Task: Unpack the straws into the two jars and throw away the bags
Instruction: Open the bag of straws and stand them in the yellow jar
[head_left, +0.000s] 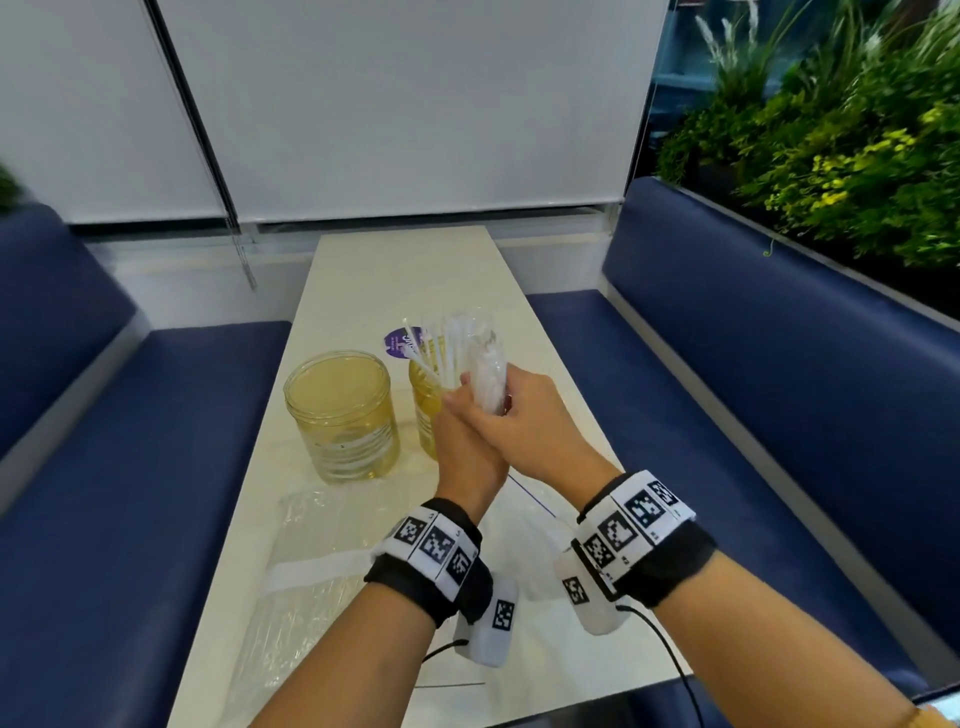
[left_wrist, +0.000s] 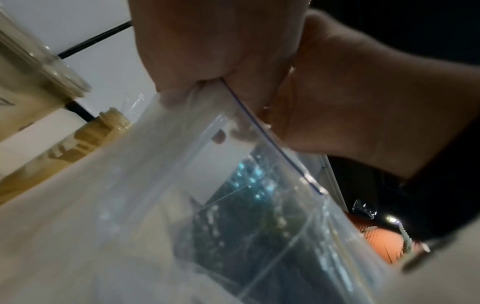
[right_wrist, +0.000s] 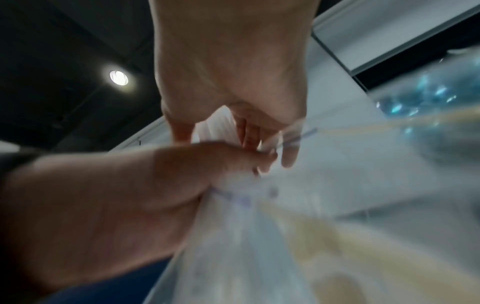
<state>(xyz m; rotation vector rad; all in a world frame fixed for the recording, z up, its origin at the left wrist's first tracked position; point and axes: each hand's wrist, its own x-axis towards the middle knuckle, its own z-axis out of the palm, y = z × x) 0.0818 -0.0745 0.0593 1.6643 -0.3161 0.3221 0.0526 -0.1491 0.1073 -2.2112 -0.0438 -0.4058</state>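
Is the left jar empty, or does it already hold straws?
Empty: the head view shows no straws in the left jar; white straws stick out of the other jar.

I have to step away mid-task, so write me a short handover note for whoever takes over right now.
Left hand: grips the clear plastic zip bag at its lower end.
Right hand: curled round the same bag, held upright above the right yellowish glass jar.
White straws fan out beside the bag, over that jar; whether any are in it is unclear.
Left yellowish glass jar: no straws in it.
A second clear bag of straws lies unopened on the pale table.
Left: empty the held bag, unpack the second, bin both bags.
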